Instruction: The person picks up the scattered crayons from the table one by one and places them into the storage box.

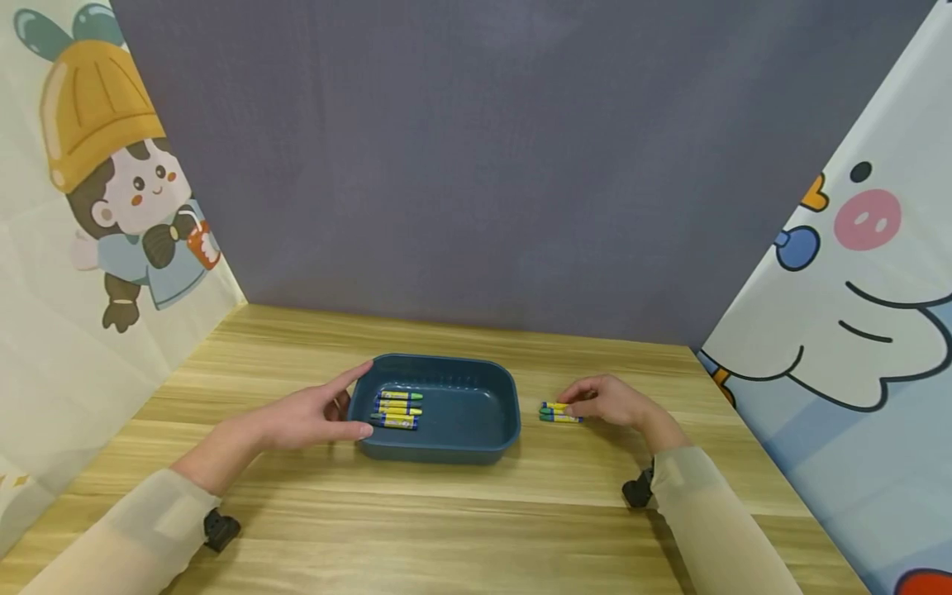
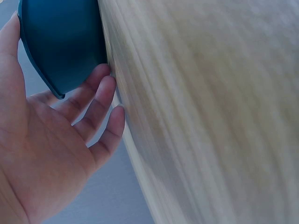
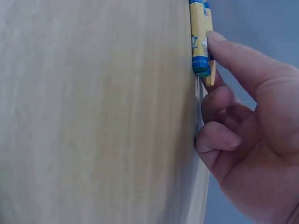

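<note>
A dark blue rectangular bin (image 1: 468, 456) stands on the table, with several crayons (image 1: 397, 407) in yellow and blue wrappers lying side by side at its left end. My left hand (image 1: 308, 416) spans that end, thumb at the near corner and index finger at the far one. The left wrist view shows its other fingers loosely bent beside the bin's wall (image 2: 65, 42). Right of the bin, my right hand (image 1: 610, 401) pinches at a small group of crayons (image 1: 559, 418) between thumb and fingertips. In the right wrist view, a green-ended crayon (image 3: 200, 42) lies in front of others.
The wooden table (image 1: 416, 529) meets a grey-purple panel (image 1: 476, 165) at the back. Cartoon-printed sheets flank it, a child in an orange hat (image 1: 104, 116) left and a white pig-nosed figure (image 1: 870, 289) right. Each wrist wears a black device (image 1: 221, 529).
</note>
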The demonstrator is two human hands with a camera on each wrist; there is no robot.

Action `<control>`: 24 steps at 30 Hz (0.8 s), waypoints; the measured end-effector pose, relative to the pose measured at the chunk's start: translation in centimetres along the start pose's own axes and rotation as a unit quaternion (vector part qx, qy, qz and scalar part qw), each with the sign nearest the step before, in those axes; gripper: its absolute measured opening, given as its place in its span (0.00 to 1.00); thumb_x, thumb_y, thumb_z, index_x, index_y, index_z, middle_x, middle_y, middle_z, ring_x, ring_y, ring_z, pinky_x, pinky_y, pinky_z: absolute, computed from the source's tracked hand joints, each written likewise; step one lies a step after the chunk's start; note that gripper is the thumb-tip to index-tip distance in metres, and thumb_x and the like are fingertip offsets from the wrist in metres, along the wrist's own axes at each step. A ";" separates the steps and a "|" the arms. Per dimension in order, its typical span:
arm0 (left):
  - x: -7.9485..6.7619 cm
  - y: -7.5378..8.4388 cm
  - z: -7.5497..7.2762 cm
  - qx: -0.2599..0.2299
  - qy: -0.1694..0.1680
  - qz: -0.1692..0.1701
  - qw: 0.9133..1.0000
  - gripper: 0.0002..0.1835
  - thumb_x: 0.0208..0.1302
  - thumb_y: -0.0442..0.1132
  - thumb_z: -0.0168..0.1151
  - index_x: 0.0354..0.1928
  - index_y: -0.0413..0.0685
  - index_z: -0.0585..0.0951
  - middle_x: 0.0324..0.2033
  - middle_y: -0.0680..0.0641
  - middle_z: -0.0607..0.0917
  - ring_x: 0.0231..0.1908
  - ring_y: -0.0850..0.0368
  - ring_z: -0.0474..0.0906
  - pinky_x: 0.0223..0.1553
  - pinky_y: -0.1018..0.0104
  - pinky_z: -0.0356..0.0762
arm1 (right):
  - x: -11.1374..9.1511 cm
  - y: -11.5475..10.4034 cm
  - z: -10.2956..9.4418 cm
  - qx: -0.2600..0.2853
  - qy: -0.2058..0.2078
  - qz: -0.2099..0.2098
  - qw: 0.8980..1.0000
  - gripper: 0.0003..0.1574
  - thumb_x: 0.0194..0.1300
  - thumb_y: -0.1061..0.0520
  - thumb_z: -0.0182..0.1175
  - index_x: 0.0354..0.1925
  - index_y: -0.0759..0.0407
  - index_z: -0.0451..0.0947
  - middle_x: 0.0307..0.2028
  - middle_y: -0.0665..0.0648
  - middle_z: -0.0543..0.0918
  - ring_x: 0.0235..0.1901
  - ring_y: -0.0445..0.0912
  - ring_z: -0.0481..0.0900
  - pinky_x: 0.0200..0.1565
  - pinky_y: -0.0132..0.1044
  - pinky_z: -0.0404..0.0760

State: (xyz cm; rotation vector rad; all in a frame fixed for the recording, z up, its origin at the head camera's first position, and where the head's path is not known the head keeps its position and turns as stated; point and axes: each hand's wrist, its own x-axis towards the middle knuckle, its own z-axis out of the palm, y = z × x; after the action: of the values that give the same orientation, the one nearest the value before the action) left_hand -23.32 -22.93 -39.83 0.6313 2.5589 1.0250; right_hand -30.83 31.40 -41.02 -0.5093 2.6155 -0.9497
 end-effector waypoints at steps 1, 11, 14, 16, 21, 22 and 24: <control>0.0 0.0 0.0 0.001 0.000 0.000 1.000 0.59 0.73 0.60 0.73 0.91 0.61 0.44 0.44 0.47 0.79 0.39 0.52 0.77 0.42 0.62 0.75 | 0.0 0.1 0.0 0.001 0.001 0.000 1.000 0.16 0.76 0.50 0.71 0.58 0.53 0.91 0.55 0.56 0.91 0.47 0.46 0.80 0.48 0.42 0.79; 0.0 0.0 0.1 0.003 0.002 -0.001 1.000 0.59 0.73 0.61 0.73 0.91 0.61 0.44 0.44 0.47 0.79 0.39 0.52 0.77 0.42 0.61 0.75 | -0.3 -0.1 0.3 0.007 0.019 0.004 1.000 0.18 0.78 0.47 0.69 0.61 0.50 0.91 0.60 0.57 0.90 0.57 0.49 0.85 0.55 0.44 0.82; 0.1 -0.1 0.1 0.006 0.003 0.001 1.000 0.59 0.73 0.61 0.73 0.91 0.61 0.44 0.43 0.47 0.80 0.39 0.52 0.77 0.42 0.61 0.75 | -0.5 -0.5 0.2 -0.012 0.043 0.009 0.999 0.17 0.78 0.43 0.68 0.60 0.43 0.91 0.60 0.54 0.90 0.58 0.49 0.84 0.55 0.44 0.81; 0.1 -0.1 0.1 0.007 0.004 0.002 1.000 0.59 0.73 0.61 0.73 0.91 0.61 0.44 0.43 0.47 0.80 0.39 0.52 0.77 0.42 0.61 0.75 | -0.5 -0.8 0.1 -0.009 0.055 0.011 0.998 0.17 0.78 0.42 0.68 0.60 0.39 0.91 0.58 0.53 0.90 0.54 0.49 0.84 0.53 0.44 0.81; 0.1 -0.1 0.1 0.010 0.006 0.004 1.000 0.59 0.72 0.61 0.73 0.91 0.61 0.44 0.43 0.47 0.80 0.39 0.52 0.77 0.42 0.62 0.75 | -0.2 -2.2 -0.3 0.012 0.066 -0.017 0.998 0.18 0.79 0.42 0.67 0.62 0.41 0.90 0.54 0.54 0.88 0.39 0.47 0.79 0.41 0.41 0.79; 0.1 -0.1 0.1 0.011 0.006 0.004 1.000 0.59 0.72 0.61 0.73 0.91 0.60 0.44 0.43 0.47 0.80 0.39 0.52 0.77 0.42 0.62 0.75 | -0.2 -2.6 -0.3 0.014 0.068 -0.025 0.997 0.19 0.79 0.42 0.68 0.62 0.42 0.90 0.54 0.55 0.88 0.36 0.47 0.77 0.39 0.40 0.78; 0.1 0.0 0.1 0.011 0.005 0.006 1.000 0.59 0.72 0.60 0.73 0.91 0.59 0.44 0.42 0.47 0.80 0.39 0.52 0.78 0.42 0.62 0.76 | 0.0 -3.7 -0.3 0.020 0.073 -0.030 0.997 0.18 0.79 0.42 0.68 0.61 0.41 0.90 0.52 0.55 0.87 0.32 0.46 0.73 0.35 0.39 0.75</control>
State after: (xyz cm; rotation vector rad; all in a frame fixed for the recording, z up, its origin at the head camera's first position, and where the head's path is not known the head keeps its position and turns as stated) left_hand -23.37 -22.89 -39.92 0.6483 2.5817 1.0088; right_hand -30.10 28.96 -38.37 -0.5294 2.7187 -1.0936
